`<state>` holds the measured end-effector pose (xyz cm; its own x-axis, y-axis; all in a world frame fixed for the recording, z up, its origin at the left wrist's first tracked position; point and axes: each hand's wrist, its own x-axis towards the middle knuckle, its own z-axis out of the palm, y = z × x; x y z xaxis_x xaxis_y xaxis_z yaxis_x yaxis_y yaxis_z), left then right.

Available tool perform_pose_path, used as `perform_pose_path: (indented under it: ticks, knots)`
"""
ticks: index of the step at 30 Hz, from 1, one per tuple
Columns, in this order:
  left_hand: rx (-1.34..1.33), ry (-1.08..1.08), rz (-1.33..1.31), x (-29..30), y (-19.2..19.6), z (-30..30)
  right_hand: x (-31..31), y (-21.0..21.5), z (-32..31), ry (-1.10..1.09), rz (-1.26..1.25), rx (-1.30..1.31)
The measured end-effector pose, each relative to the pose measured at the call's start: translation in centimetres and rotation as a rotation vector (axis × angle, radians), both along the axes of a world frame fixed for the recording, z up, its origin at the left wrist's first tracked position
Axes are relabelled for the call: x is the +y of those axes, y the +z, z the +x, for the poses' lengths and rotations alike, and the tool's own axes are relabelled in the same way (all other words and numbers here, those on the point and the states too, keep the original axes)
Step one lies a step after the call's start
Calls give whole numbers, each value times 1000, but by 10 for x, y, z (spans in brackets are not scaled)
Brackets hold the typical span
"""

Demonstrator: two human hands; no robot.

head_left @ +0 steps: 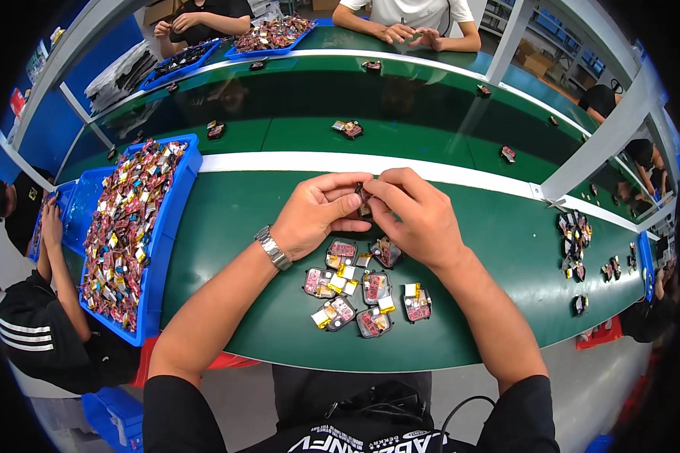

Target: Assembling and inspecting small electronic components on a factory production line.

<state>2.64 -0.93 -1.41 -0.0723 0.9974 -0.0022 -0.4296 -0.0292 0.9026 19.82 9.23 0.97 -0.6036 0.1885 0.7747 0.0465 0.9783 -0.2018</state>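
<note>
Above the green bench, my left hand [310,214] and my right hand [421,217] meet with their fingers closed around a small dark electronic unit [364,202]. Fingers cover most of that unit. Just below my hands lie several small black cases with red circuit boards [375,288], loosely grouped on the bench. Silver battery cells with yellow ends [342,281] lie on or beside some of these cases. My left wrist wears a metal watch [273,248].
At my left stands a blue tray [159,264] heaped with red boards and batteries. More units [574,234] lie at the right. Beyond a white rail [279,161], a green belt [295,136] carries scattered units. Co-workers sit opposite and at both sides. Grey posts [612,136] frame the bench.
</note>
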Motion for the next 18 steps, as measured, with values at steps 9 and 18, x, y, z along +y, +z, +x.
perform_pose_path:
  ticks: [9,18]
  knots:
    - [81,-17,-60,0,5,0,1,8,5,63,-105,-161]
    - [173,-24,-89,0,2,-1,10,2,9,99,-171,-275]
